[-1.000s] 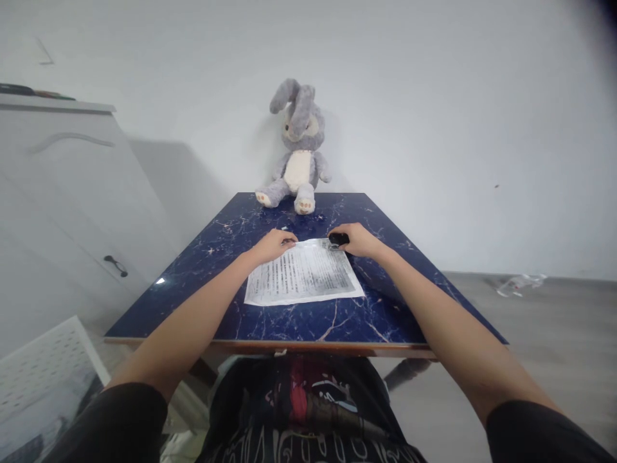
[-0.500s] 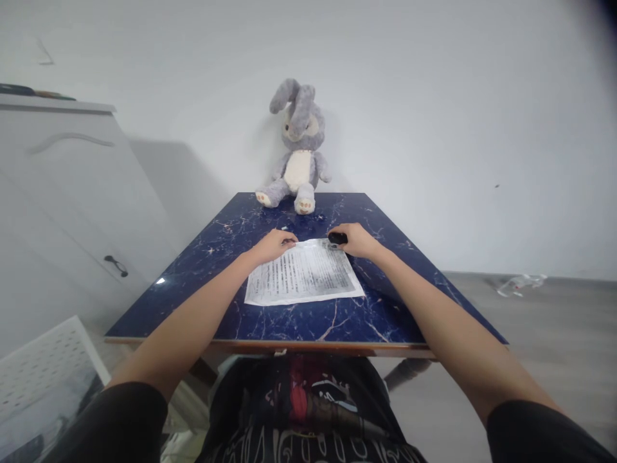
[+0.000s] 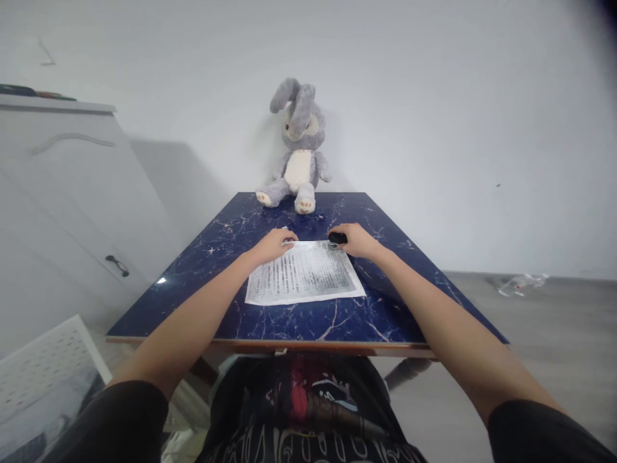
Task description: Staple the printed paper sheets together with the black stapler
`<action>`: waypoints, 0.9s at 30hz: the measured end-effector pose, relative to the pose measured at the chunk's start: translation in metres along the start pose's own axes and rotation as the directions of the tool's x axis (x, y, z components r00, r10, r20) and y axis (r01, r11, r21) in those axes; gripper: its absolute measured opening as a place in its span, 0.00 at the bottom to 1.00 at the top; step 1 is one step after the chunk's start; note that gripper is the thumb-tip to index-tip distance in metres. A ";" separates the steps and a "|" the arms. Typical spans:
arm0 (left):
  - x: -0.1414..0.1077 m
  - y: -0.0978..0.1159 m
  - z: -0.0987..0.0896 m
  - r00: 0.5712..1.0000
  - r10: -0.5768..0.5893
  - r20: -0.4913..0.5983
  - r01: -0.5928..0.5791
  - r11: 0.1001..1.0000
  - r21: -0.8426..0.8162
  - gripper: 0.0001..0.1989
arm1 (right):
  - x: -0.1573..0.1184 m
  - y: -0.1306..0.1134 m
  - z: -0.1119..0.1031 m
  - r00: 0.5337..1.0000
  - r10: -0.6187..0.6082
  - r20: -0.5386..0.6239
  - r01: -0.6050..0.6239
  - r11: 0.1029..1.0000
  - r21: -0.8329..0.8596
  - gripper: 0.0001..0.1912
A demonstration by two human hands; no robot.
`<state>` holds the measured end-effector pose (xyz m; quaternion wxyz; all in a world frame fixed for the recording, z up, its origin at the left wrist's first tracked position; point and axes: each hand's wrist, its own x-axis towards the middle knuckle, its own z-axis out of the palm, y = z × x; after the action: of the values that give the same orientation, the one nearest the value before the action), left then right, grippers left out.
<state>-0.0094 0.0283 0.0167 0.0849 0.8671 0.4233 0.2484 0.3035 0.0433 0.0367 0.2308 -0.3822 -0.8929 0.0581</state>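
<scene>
Printed sheets of paper [image 3: 306, 276] lie on the blue marbled table [image 3: 337, 325]. My left hand [image 3: 276, 244] is closed at the paper's far left corner, its fingers pinching the edge. At the far right corner my right hand [image 3: 355, 240] grips a small black stapler [image 3: 338, 238], which sits over the paper's edge. The fingers of my right hand wrap round the stapler, and its underside is partly hidden.
A grey plush rabbit [image 3: 299, 168] sits at the table's far edge against the white wall. On the left stand a white cabinet [image 3: 62, 193] and a white perforated basket [image 3: 43, 366]. Clear plastic [image 3: 521, 284] lies on the floor at the right.
</scene>
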 end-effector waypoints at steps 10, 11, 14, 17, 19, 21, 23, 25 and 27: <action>0.001 -0.002 0.002 1.000 -0.008 0.010 0.008 0.999 -0.039 0.14 | -0.001 -0.001 0.000 1.000 0.011 0.009 -0.011 1.000 0.006 0.24; 0.001 -0.002 0.002 1.000 -0.013 0.012 0.014 0.999 -0.042 0.14 | -0.001 -0.001 0.000 1.000 0.011 0.011 -0.011 1.000 0.006 0.24; 0.002 -0.002 0.002 1.000 -0.025 0.014 0.026 0.999 -0.046 0.15 | -0.001 -0.001 0.000 1.000 0.012 0.015 -0.013 1.000 0.008 0.24; 0.002 -0.001 0.002 0.999 -0.030 0.014 0.031 0.999 -0.040 0.17 | 0.000 -0.001 0.000 1.000 0.014 0.015 -0.014 1.000 0.007 0.24; 0.002 -0.001 0.002 0.999 -0.034 0.010 0.035 0.999 -0.031 0.18 | 0.000 -0.001 0.000 1.000 0.015 0.015 -0.015 1.000 0.004 0.24; 0.002 0.000 0.002 0.999 -0.032 0.004 0.032 0.999 -0.024 0.19 | 0.000 -0.002 -0.001 1.000 0.014 0.016 -0.014 1.000 0.005 0.24; 0.002 0.000 0.002 1.000 -0.022 -0.001 0.022 0.999 -0.024 0.20 | -0.001 -0.002 -0.001 1.000 0.011 0.018 -0.011 1.000 0.007 0.24; 0.002 0.000 0.001 1.000 -0.012 0.001 0.012 1.000 -0.025 0.21 | -0.001 -0.001 0.000 1.000 0.011 0.016 -0.011 1.000 0.004 0.24; 0.002 0.000 0.001 1.000 -0.011 0.003 0.012 1.000 -0.027 0.21 | -0.001 -0.001 0.000 1.000 0.011 0.012 -0.011 1.000 -0.002 0.24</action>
<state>-0.0077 0.0301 0.0169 0.0989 0.8639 0.4247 0.2522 0.3033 0.0424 0.0369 0.2248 -0.3868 -0.8922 0.0609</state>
